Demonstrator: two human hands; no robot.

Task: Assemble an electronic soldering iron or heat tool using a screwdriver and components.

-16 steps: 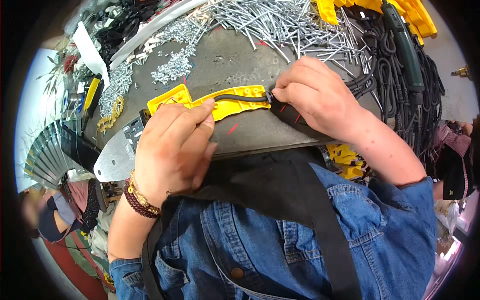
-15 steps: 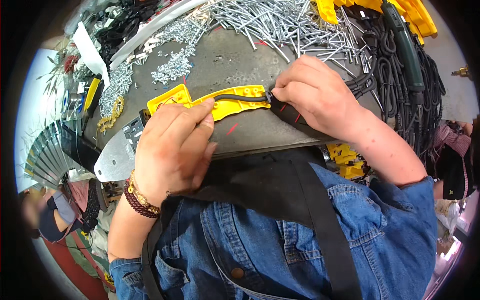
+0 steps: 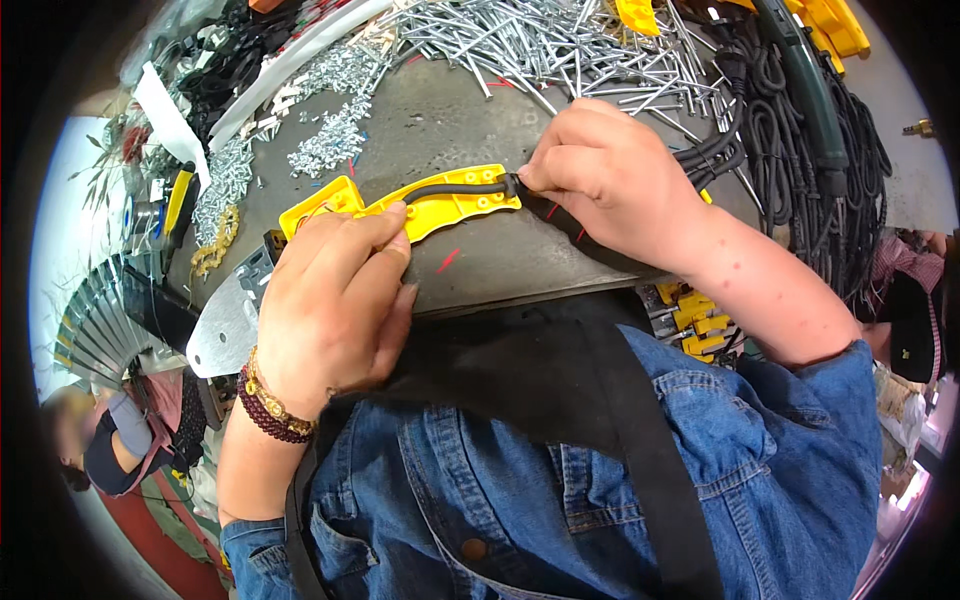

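A yellow plastic handle shell (image 3: 465, 212) lies open-side up near the bench's front edge, its left part covered by my left hand (image 3: 335, 285). That hand is closed around the shell, with a fingertip resting by the black cable (image 3: 455, 190) inside it. The cable runs along the shell to a dark collar at its right end. There my right hand (image 3: 615, 185) pinches the cable between thumb and fingers. A flat silver metal plate (image 3: 225, 330) with holes sticks out to the left, beyond my left hand; its joint with the shell is mostly hidden.
Long metal rods or bolts (image 3: 520, 50) are heaped at the back, with small screws (image 3: 330, 140) to their left. Coiled black cables (image 3: 770, 140) and a dark green tool (image 3: 815, 110) lie at the right. Yellow parts (image 3: 695, 320) sit below the bench edge. People are visible at both sides.
The bench scene has shifted slightly left in the picture, with hands and shell moving along. Both hands keep their hold on the shell and the cable.
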